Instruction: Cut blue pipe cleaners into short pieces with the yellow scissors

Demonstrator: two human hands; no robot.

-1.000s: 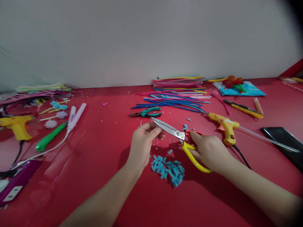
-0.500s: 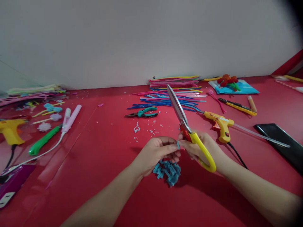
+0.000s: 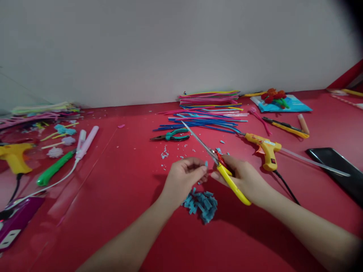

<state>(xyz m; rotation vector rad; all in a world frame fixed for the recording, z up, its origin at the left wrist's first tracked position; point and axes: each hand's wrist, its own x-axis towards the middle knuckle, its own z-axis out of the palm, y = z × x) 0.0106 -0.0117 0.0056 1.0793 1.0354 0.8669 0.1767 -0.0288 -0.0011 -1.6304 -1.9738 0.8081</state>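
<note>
Between thumb and fingers, my left hand [image 3: 185, 177] pinches a small blue strip [image 3: 206, 164], its tip sticking up. My right hand [image 3: 244, 176] is closed on a pair of scissors [image 3: 231, 183] with yellow and red handles; the blades point up and to the left, above the left hand. A pile of cut blue strips [image 3: 202, 206] lies on the red table just below my left hand. Tiny pale scraps [image 3: 165, 154] are scattered behind the hands. The material of the strips is too blurred to tell.
Teal-handled pliers [image 3: 172, 135] and bundles of coloured pipe cleaners [image 3: 204, 121] lie behind the hands. To the right are a yellow glue gun [image 3: 268, 151], a cutter [image 3: 286, 126] and a black phone [image 3: 334, 173]. A pink hair straightener [image 3: 87, 142] and green-handled tool [image 3: 55, 169] lie left.
My hands have drawn apart, the left keeping the blue strip. The scissors have tilted over to the left and turned more edge-on. Some blue bits now show on the table behind the scissors.
</note>
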